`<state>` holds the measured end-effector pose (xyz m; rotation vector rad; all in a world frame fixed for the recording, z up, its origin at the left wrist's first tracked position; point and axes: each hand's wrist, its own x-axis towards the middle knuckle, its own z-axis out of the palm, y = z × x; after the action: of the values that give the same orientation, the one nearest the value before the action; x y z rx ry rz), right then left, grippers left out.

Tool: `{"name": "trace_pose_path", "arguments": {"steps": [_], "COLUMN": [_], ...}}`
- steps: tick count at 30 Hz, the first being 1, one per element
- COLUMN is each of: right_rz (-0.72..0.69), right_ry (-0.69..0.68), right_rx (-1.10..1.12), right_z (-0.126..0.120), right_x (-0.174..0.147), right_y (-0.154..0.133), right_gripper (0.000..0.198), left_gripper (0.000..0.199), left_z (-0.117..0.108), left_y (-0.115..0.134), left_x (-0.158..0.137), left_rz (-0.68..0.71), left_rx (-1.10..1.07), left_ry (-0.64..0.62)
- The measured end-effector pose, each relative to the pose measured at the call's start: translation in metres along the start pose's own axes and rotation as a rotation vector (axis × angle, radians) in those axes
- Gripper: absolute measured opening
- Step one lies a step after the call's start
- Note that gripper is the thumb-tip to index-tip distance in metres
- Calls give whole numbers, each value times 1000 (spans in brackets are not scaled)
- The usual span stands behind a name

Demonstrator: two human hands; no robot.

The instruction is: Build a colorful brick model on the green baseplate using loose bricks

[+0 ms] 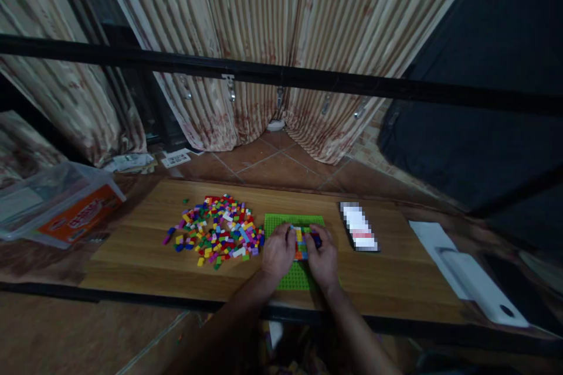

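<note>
- To the far left of the green baseplate [295,278], a clear plastic box [61,220] with an orange label is seen, beyond the end of the wooden table [396,281].
- Just to the left of the baseplate, many loose bricks [224,234] of mixed colours are spread in a wide heap on the table.
- Over the left part of the baseplate, the left hand [278,252] is placed; by it, the left side of a brick block [301,240] is grasped, with the thumb laid along this side.
- Above the middle of the baseplate, the block, of yellow, blue, orange and other colours, is kept between both hands. Whether it is fixed to the plate cannot be told.
- Over the right part of the baseplate, the right hand [324,255] is placed, and the block's right side is grasped by it.
- To the right of the baseplate and apart from it, a phone [358,227] with a blurred lit screen is laid.
- Farther right of the baseplate, a white object [484,290] with a dark round spot is seen.
</note>
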<state>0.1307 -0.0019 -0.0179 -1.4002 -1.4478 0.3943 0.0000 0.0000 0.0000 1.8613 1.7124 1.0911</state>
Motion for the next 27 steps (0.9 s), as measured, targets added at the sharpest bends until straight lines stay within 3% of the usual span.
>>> {"name": "trace_pose_path", "arguments": {"steps": [27], "right_rz": [22], "right_ry": [-14], "right_rx": [31], "right_z": [-1], "right_x": [1], "right_y": [2], "right_gripper": [32], "left_gripper": [31], "left_z": [3], "left_y": [-1], "left_x": [1], "left_rz": [-9], "left_rx": [-5], "left_ry": [-10]}}
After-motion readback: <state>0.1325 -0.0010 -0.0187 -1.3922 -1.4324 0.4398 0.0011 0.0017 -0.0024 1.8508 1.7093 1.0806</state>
